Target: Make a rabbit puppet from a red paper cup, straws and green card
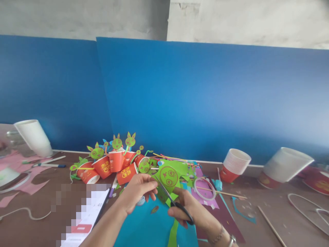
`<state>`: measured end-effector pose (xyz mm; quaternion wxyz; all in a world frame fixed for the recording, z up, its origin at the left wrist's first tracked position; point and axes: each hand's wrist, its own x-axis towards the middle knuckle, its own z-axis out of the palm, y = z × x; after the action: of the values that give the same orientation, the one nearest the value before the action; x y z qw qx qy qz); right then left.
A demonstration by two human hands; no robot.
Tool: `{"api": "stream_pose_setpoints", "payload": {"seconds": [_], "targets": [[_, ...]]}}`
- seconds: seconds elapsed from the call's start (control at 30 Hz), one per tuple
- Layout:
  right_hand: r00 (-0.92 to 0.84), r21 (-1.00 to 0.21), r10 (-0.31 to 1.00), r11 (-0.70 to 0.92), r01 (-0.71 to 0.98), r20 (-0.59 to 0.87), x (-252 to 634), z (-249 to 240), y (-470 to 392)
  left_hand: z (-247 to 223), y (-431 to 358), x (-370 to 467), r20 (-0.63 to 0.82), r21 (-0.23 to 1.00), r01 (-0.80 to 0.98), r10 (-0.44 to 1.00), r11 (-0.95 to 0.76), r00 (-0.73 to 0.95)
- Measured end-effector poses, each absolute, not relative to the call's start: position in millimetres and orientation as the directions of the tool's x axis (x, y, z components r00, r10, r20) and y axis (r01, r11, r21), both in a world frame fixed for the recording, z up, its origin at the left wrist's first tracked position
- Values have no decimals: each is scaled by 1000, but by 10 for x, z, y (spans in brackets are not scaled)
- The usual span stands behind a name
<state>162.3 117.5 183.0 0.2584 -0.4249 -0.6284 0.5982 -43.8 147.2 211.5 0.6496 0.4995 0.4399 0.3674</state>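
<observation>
My left hand [140, 190] is closed, thumb and finger pinched at the left corner of a piece of green paper [168, 176] with a round animal face drawn on it. Black-handled scissors [183, 210] are in my right hand [191, 207], their blades pointing up and left across the paper toward my left fingertips. Below lies a blue paper sheet [144, 228], with a small ear-shaped cutout [154, 209] on it. A green strip [173, 233] hangs or lies below my right hand; I cannot tell which.
Red paper cups [116, 161] with green animal faces stand and lie behind my left hand. To the right are a tape roll [205, 188], stacked cups [235, 164] and a wooden stick [271, 224]. A phone [84, 219] lies at left; a blue partition [195, 103] rises behind.
</observation>
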Motion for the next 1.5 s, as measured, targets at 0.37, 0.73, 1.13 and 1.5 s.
{"api": "stream_pose_setpoints", "payload": {"seconds": [0.37, 0.73, 1.13, 1.5], "targets": [[-470, -960, 867, -35, 278, -167, 1560, 1910, 1140, 2142, 1456, -422, -201, 973, -41, 927, 225, 316], [-458, -962, 876, -20, 274, -148, 1584, 1863, 1144, 2142, 1462, -421, -211, 973, -26, 924, 231, 319], [-447, -945, 873, -43, 325, -193, 1610, 1872, 1139, 2129, 1472, -442, -238, 968, 8, 907, 251, 349], [-460, -956, 872, -30, 293, -168, 1606, 1898, 1155, 2114, 1482, -495, -233, 966, -19, 901, 258, 366]]}}
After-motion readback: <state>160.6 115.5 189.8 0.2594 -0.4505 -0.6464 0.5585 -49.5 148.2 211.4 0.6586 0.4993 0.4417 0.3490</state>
